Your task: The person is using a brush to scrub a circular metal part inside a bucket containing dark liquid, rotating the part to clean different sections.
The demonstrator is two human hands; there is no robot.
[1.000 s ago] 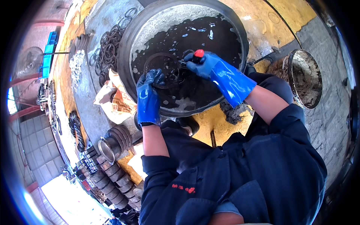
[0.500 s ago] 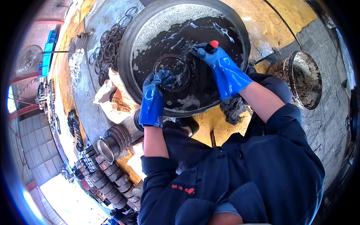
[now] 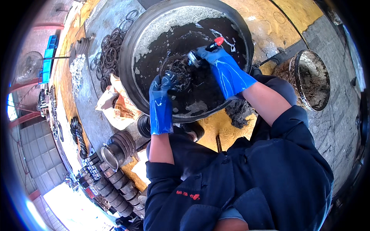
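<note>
Both my hands wear long blue rubber gloves over a wide round dark tub (image 3: pixel 128 69) of black liquid with pale foam along its far side. My left hand (image 3: pixel 162 86) is closed on the near left edge of a dark ring (image 3: pixel 163 68), which lies partly in the liquid and is blurred by splashing. My right hand (image 3: pixel 212 56) grips a hand tool (image 3: pixel 194 59) with a black handle, a red end and a shiny silvery head. That head is just right of the ring; its exact kind is unclear.
Left of the tub lie a heap of black rings (image 3: pixel 111 52) and a crumpled sack (image 3: pixel 119 106). Stacked metal rings (image 3: pixel 122 144) and cylindrical blocks (image 3: pixel 111 184) stand at lower left. A dirty drum (image 3: pixel 308 79) is to the right. Dark sludge (image 3: pixel 239 113) lies near the tub.
My right hand has turned, bringing the tool's silvery head into sight beside the ring. The liquid around the ring now splashes more. My left hand has shifted slightly, still at the ring.
</note>
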